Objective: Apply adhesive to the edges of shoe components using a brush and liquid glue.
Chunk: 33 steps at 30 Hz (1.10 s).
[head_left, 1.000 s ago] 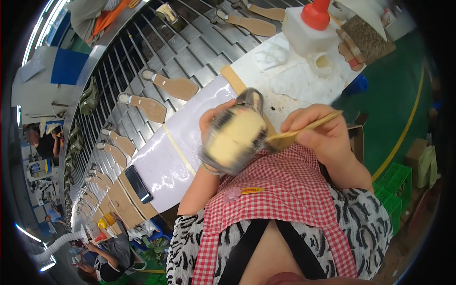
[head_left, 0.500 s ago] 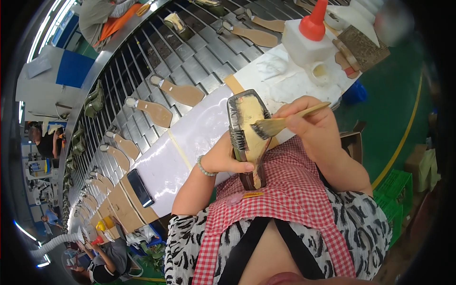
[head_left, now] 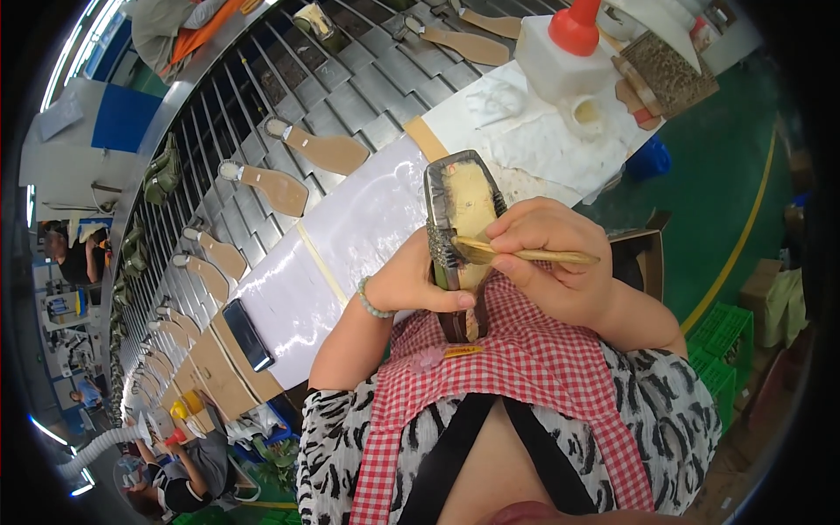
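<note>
My left hand (head_left: 418,278) is closed around a dark shoe upper (head_left: 468,197) stretched over a last, held bottom side up in front of my apron. Its pale yellow underside faces me, with the dark gathered edge folded in around it. Between the fingers and thumb of my right hand (head_left: 556,258) is a wooden-handled brush (head_left: 573,256). The brush end lies against the left edge of the shoe's underside, and its bristles barely show there.
Beside me runs a slatted metal conveyor (head_left: 367,105) carrying several tan shoe soles (head_left: 328,150). A white bottle with a red nozzle (head_left: 567,61) stands on the white-covered table. A phone (head_left: 248,334) lies on cardboard at left. Green crates (head_left: 726,341) sit on the floor at right.
The brush has shifted left across the shoe's underside to its left edge, and its handle has dropped nearly level. The shoe stays in my left hand, slightly higher in view.
</note>
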### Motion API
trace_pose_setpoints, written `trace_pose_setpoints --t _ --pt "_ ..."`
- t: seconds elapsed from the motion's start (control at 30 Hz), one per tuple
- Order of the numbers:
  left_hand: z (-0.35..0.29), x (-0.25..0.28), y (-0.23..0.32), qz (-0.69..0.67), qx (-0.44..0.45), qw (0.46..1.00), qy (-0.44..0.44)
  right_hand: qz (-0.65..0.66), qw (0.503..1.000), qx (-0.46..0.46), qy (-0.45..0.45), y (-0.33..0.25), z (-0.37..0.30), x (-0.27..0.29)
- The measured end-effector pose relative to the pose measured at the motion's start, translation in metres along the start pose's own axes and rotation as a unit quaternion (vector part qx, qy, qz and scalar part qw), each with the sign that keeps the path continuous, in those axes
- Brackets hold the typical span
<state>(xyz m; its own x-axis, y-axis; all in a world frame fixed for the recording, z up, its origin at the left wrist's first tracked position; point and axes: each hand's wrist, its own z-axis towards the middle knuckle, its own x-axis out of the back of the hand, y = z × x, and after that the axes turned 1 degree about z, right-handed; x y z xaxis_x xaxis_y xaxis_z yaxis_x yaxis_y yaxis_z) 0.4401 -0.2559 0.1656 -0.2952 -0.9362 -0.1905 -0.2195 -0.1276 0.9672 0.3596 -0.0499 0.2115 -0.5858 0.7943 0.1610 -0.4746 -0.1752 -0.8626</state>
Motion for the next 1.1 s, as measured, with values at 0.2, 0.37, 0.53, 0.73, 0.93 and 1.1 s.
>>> trace_pose_setpoints --t 0.2,0.37,0.53,0.73,0.93,1.1 --pt "-0.003 -0.001 0.001 -0.023 0.011 0.999 -0.019 0.024 0.998 -0.006 -0.056 -0.003 0.001 0.008" --pt "0.000 -0.002 0.002 -0.027 0.034 0.999 -0.017 0.073 0.993 -0.037 -0.090 0.001 -0.001 0.015" --pt "0.003 0.001 -0.002 0.019 0.034 0.998 -0.041 -0.003 0.998 0.001 -0.057 0.002 0.007 0.021" --pt "0.001 -0.003 0.005 0.000 0.061 0.997 -0.050 0.007 0.991 0.005 -0.133 -0.008 0.004 0.024" --pt "0.002 -0.003 -0.003 0.026 0.028 0.998 -0.053 0.089 0.989 -0.096 -0.062 -0.005 0.007 0.024" --pt "0.013 -0.003 -0.002 0.026 0.012 0.999 -0.043 -0.022 0.996 0.020 -0.080 -0.002 0.014 0.035"
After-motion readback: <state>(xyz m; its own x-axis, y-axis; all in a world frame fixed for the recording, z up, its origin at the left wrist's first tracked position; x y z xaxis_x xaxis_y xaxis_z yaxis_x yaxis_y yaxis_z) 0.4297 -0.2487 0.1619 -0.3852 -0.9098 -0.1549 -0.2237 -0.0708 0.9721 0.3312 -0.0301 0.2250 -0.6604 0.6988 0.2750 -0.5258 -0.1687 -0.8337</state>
